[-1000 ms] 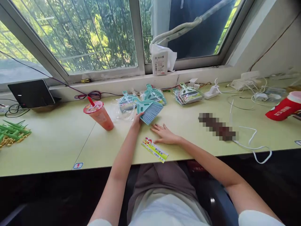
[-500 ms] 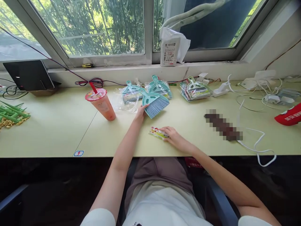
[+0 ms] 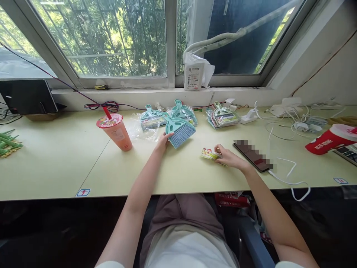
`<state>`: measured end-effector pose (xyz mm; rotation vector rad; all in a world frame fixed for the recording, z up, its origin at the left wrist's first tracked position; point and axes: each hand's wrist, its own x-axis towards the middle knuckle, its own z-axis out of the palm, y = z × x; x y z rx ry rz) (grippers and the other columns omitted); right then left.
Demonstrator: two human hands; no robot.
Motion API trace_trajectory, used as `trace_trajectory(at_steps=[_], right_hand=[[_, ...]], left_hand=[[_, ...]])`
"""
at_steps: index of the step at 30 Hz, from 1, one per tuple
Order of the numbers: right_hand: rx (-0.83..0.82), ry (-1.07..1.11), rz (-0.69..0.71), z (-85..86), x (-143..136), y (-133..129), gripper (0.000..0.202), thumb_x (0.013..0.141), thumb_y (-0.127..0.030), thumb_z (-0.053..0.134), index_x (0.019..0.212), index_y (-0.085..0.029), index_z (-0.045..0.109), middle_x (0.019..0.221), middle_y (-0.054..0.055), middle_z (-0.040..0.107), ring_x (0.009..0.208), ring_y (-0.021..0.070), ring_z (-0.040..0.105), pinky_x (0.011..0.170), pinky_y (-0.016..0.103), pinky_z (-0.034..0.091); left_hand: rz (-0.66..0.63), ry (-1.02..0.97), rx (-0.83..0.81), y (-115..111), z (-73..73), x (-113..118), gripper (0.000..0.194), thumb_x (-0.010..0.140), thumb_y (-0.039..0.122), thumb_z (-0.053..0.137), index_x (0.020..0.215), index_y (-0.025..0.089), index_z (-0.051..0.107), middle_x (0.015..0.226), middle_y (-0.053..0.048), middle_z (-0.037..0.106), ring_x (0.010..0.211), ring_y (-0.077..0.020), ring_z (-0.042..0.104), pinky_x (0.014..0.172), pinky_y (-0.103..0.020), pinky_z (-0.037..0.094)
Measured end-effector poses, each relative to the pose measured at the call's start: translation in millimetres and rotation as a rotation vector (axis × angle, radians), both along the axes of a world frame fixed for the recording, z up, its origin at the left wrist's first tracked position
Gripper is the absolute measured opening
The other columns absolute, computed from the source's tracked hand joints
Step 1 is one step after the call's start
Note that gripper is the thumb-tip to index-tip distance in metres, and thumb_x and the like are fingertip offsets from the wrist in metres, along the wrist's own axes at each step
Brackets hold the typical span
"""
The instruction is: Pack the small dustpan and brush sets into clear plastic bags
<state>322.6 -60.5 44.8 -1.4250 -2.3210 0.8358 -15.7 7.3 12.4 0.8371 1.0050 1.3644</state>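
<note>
My left hand [image 3: 162, 142] is closed on a teal dustpan and brush set [image 3: 181, 133], its blue-grey bristles angled to the lower right. Over the desk to the right, my right hand [image 3: 225, 156] pinches a small printed packet [image 3: 209, 153], yellow-green and white with red marks. Beyond the held set lie two wrapped teal sets, one at the left [image 3: 152, 118] and one behind it [image 3: 182, 112]. A stack of wrapped green sets [image 3: 223, 116] is further right. Clear plastic film [image 3: 142, 128] lies beside the left wrapped set.
An orange drink cup [image 3: 118, 134] with a red straw stands left. A phone [image 3: 252, 156] with a white cable [image 3: 290, 182] lies right, near a red cup [image 3: 325, 143]. A tablet [image 3: 28, 97] and green items [image 3: 9, 143] are far left.
My right hand has moved right along the desk with the packet, away from my left hand. My left hand still holds the teal set. The camera view has shifted to the right and up.
</note>
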Motion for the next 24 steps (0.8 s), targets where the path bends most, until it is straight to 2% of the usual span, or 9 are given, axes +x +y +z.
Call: trace_trajectory(at_steps=[2,4,7,11,13,14,16,19,24], right_hand=[[-0.014,0.085,0.018,4.5,-23.6,4.6,0.037,0.074,-0.026,0.06,0.107,-0.022,0.044,0.106,0.008,0.065,0.092,0.0228,0.061,0.079,0.033,0.048],[-0.029,0.181,0.11,14.8,-52.6,13.8,0.038,0.078,-0.028,0.056,0.112,-0.023,0.041,0.107,0.007,0.065,0.086,0.0211,0.062,0.076,0.032,0.049],[-0.038,0.257,0.281,45.7,-90.6,30.1,0.046,0.083,-0.025,0.049,0.126,-0.022,0.033,0.111,0.008,0.064,0.087,0.0196,0.061,0.076,0.032,0.049],[-0.036,0.095,0.517,94.3,-114.9,44.1,0.053,0.084,-0.021,0.047,0.134,-0.021,0.03,0.113,0.007,0.064,0.095,0.0191,0.059,0.079,0.029,0.047],[-0.007,-0.059,0.582,108.3,-120.5,50.1,0.05,0.083,-0.022,0.052,0.131,-0.022,0.038,0.106,0.005,0.067,0.09,0.0195,0.06,0.074,0.027,0.046],[0.039,-0.148,0.571,111.3,-123.1,54.2,0.048,0.081,-0.022,0.056,0.127,-0.022,0.043,0.102,0.004,0.068,0.086,0.0197,0.061,0.071,0.027,0.046],[0.183,-0.331,0.474,110.2,-128.4,65.2,0.041,0.077,-0.019,0.062,0.117,-0.022,0.054,0.095,0.004,0.068,0.083,0.0209,0.061,0.068,0.026,0.043],[0.331,-0.511,0.344,97.0,-135.0,86.3,0.03,0.074,-0.018,0.067,0.103,-0.022,0.065,0.095,0.006,0.069,0.087,0.0232,0.063,0.067,0.027,0.042],[0.369,-0.499,0.269,72.7,-137.4,110.8,0.023,0.076,-0.025,0.068,0.099,-0.027,0.069,0.1,0.003,0.071,0.094,0.0236,0.064,0.067,0.026,0.042]], left_hand=[[-0.008,0.016,0.019,-0.2,-1.1,-0.1,0.044,0.064,0.026,0.077,0.105,0.02,0.063,0.098,-0.005,0.068,0.083,-0.0172,0.065,0.068,-0.026,0.054],[-0.012,0.025,0.025,-0.2,-1.6,0.1,0.043,0.064,0.027,0.076,0.104,0.02,0.063,0.097,-0.004,0.069,0.081,-0.0166,0.065,0.067,-0.026,0.053],[-0.026,0.043,-0.003,-0.9,0.1,0.9,0.038,0.066,0.029,0.073,0.101,0.018,0.063,0.092,-0.005,0.07,0.076,-0.0163,0.065,0.065,-0.026,0.053],[-0.042,0.047,0.009,-3.3,4.8,2.2,0.033,0.068,0.031,0.072,0.096,0.015,0.062,0.08,-0.005,0.069,0.073,-0.0179,0.066,0.069,-0.029,0.053],[-0.055,0.041,0.025,-3.9,6.4,3.0,0.032,0.069,0.033,0.073,0.093,0.015,0.062,0.075,-0.004,0.068,0.071,-0.0182,0.066,0.068,-0.03,0.053],[-0.059,0.041,0.026,-3.9,7.0,3.3,0.033,0.069,0.035,0.074,0.092,0.015,0.062,0.074,-0.004,0.067,0.07,-0.0178,0.066,0.067,-0.029,0.053],[-0.058,0.053,0.018,-3.5,7.4,4.0,0.035,0.068,0.038,0.074,0.093,0.016,0.062,0.077,-0.004,0.067,0.067,-0.0166,0.065,0.063,-0.027,0.052],[-0.059,0.084,-0.005,-3.4,7.6,4.5,0.041,0.068,0.042,0.074,0.097,0.016,0.062,0.083,-0.005,0.069,0.07,-0.0171,0.066,0.061,-0.027,0.053],[-0.122,0.14,0.028,-7.2,8.2,3.4,0.048,0.063,0.034,0.08,0.103,0.017,0.061,0.097,-0.009,0.07,0.082,-0.0211,0.068,0.071,-0.031,0.055]])
